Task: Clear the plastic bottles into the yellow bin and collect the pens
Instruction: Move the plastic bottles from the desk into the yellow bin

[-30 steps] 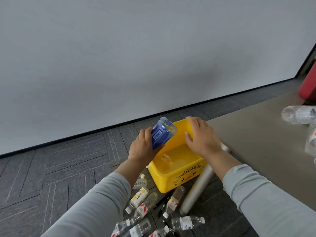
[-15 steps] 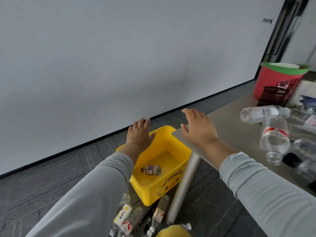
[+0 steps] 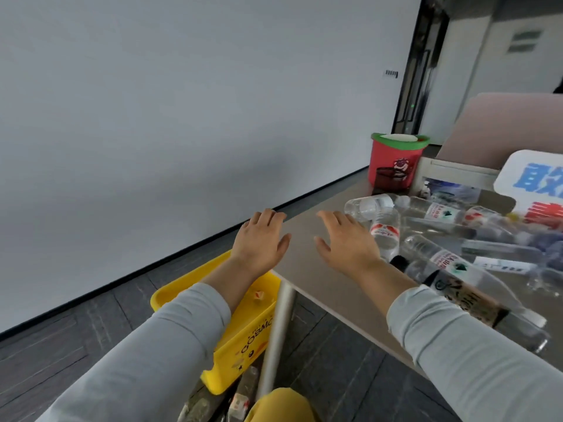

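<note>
The yellow bin [image 3: 243,333] stands on the floor beside the table leg, mostly under my left forearm. My left hand [image 3: 259,242] hovers open above the table's corner, holding nothing. My right hand [image 3: 347,242] is open over the grey table [image 3: 329,287], its fingers just short of a pile of clear plastic bottles [image 3: 384,233] lying on their sides. A larger bottle with a dark label [image 3: 457,287] lies beside my right forearm. No pens can be made out.
A red bucket with a green rim [image 3: 396,159] and a black mesh cup [image 3: 390,176] stand at the table's far end. A white sign [image 3: 536,181] and a box sit at right. More bottles [image 3: 240,400] lie on the floor near the white table leg [image 3: 274,339].
My left hand dropped the blue-labelled bottle into the bin and came away empty. Both hands rose and moved right, from over the bin to over the table, as my view turned towards the bottles.
</note>
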{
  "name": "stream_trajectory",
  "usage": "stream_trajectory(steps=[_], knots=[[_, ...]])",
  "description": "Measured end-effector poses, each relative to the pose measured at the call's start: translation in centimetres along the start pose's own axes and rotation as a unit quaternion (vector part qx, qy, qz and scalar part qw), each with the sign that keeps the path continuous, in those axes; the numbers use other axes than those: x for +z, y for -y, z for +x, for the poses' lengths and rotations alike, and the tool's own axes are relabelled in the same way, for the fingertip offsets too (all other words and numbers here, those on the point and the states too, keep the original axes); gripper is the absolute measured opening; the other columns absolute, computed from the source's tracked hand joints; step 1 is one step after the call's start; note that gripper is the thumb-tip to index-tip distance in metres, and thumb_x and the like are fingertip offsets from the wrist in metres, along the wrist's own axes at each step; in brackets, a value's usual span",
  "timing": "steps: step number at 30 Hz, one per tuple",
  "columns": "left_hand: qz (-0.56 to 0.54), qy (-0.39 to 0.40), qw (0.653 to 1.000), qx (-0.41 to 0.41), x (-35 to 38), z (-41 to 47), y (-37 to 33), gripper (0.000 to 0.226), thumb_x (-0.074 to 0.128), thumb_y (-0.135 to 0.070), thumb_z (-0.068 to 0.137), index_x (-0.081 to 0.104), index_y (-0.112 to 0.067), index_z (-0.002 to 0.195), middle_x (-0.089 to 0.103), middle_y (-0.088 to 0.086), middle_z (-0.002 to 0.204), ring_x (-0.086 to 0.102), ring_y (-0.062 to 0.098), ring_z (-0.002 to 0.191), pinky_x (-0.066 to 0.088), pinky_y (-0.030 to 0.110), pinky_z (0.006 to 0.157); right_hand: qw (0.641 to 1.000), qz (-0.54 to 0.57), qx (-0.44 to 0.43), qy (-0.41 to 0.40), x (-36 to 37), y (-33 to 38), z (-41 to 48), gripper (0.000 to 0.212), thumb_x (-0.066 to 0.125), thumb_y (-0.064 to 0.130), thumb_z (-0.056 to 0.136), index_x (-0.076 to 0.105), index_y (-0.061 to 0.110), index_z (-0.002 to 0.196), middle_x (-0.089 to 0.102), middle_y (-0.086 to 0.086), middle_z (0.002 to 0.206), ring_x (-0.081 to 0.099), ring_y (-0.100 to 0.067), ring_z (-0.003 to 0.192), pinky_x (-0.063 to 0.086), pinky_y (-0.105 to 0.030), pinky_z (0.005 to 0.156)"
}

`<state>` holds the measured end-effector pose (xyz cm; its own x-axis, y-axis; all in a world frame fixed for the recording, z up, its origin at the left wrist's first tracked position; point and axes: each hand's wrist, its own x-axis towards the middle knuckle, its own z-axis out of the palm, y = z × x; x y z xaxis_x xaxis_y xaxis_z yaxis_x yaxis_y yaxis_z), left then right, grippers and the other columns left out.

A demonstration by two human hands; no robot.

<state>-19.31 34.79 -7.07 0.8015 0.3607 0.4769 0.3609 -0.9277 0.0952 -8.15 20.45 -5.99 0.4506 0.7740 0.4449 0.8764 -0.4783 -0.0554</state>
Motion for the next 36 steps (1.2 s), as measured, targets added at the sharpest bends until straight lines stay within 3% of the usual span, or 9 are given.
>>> stream_trajectory(steps=[11, 15, 19, 22, 27, 30, 33, 36], knots=[[-0.077, 0.013, 0.980, 0.185, 1.2, 1.8, -14.4, 0.049, 0.044, -0.040, 0.096, 0.036, -0.019, 0.140, 0.038, 0.001, 0.141, 0.036, 0.020, 0.130, 0.036, 0.034, 0.103, 0.980, -0.091, 0.174, -0.032, -9.6, -11.9, -11.0, 0.047, 0.044, 0.035, 0.095, 0.034, 0.017, 0.137, 0.049, -0.005, 0.137, 0.049, -0.025, 0.122, 0.048, -0.040, 0.091], [-0.069, 0.116, 0.943, 0.304, 1.0, 1.2, -18.0, 0.072, 0.049, -0.054, 0.089, 0.022, -0.023, 0.148, 0.022, -0.002, 0.154, 0.017, 0.021, 0.144, 0.019, 0.038, 0.116, 0.968, -0.108, 0.222, -0.043, -12.3, -14.0, -15.3, 0.051, 0.047, 0.034, 0.093, 0.032, 0.019, 0.140, 0.047, -0.005, 0.140, 0.050, -0.026, 0.123, 0.048, -0.040, 0.091], [-0.004, 0.190, 0.907, 0.375, 1.7, 0.3, -19.8, 0.088, 0.058, -0.057, 0.084, 0.009, -0.027, 0.151, 0.010, -0.003, 0.159, 0.007, 0.018, 0.146, 0.008, 0.038, 0.118, 0.962, -0.100, 0.249, -0.051, -14.0, -14.5, -18.8, 0.053, 0.049, 0.032, 0.093, 0.030, 0.022, 0.142, 0.051, -0.005, 0.137, 0.055, -0.027, 0.117, 0.051, -0.039, 0.087], [0.006, 0.201, 0.904, 0.377, 1.9, -0.2, -20.8, 0.087, 0.059, -0.049, 0.086, 0.008, -0.025, 0.152, 0.009, -0.001, 0.159, 0.007, 0.019, 0.146, 0.009, 0.039, 0.118, 0.961, -0.102, 0.250, -0.060, -14.8, -14.2, -20.8, 0.051, 0.048, 0.033, 0.094, 0.033, 0.020, 0.140, 0.052, -0.005, 0.137, 0.056, -0.025, 0.117, 0.051, -0.039, 0.088], [0.010, 0.130, 0.914, 0.385, 2.2, -1.1, -21.9, 0.074, 0.062, -0.031, 0.088, 0.021, -0.017, 0.149, 0.030, 0.006, 0.145, 0.026, 0.023, 0.137, 0.030, 0.042, 0.112, 0.952, -0.118, 0.278, -0.050, -16.1, -14.0, -24.2, 0.050, 0.049, 0.033, 0.094, 0.035, 0.018, 0.139, 0.051, -0.003, 0.138, 0.055, -0.024, 0.119, 0.052, -0.040, 0.088], [0.013, 0.105, 0.915, 0.390, 2.4, -2.0, -22.6, 0.070, 0.059, -0.036, 0.089, 0.024, -0.014, 0.147, 0.032, 0.008, 0.138, 0.037, 0.022, 0.129, 0.032, 0.036, 0.111, 0.950, -0.110, 0.291, -0.036, -16.7, -14.2, -26.2, 0.049, 0.051, 0.035, 0.093, 0.037, 0.018, 0.137, 0.051, -0.003, 0.137, 0.054, -0.024, 0.119, 0.052, -0.041, 0.090], [0.003, 0.074, 0.909, 0.410, 2.5, -2.1, -23.0, 0.063, 0.054, -0.038, 0.093, 0.029, -0.013, 0.145, 0.034, 0.009, 0.134, 0.045, 0.024, 0.123, 0.036, 0.040, 0.109, 0.951, -0.099, 0.294, -0.010, -17.6, -14.5, -28.3, 0.053, 0.052, 0.039, 0.093, 0.036, 0.020, 0.139, 0.047, -0.002, 0.141, 0.049, -0.022, 0.125, 0.046, -0.038, 0.099], [0.038, 0.113, 0.909, 0.400, 2.9, -1.4, -22.5, 0.081, 0.055, -0.048, 0.089, 0.013, -0.015, 0.151, 0.024, 0.009, 0.146, 0.032, 0.025, 0.134, 0.030, 0.042, 0.114, 0.950, -0.087, 0.299, 0.028, -18.2, -14.8, -30.3, 0.056, 0.052, 0.046, 0.091, 0.034, 0.025, 0.140, 0.044, 0.002, 0.143, 0.046, -0.018, 0.128, 0.043, -0.035, 0.102]])
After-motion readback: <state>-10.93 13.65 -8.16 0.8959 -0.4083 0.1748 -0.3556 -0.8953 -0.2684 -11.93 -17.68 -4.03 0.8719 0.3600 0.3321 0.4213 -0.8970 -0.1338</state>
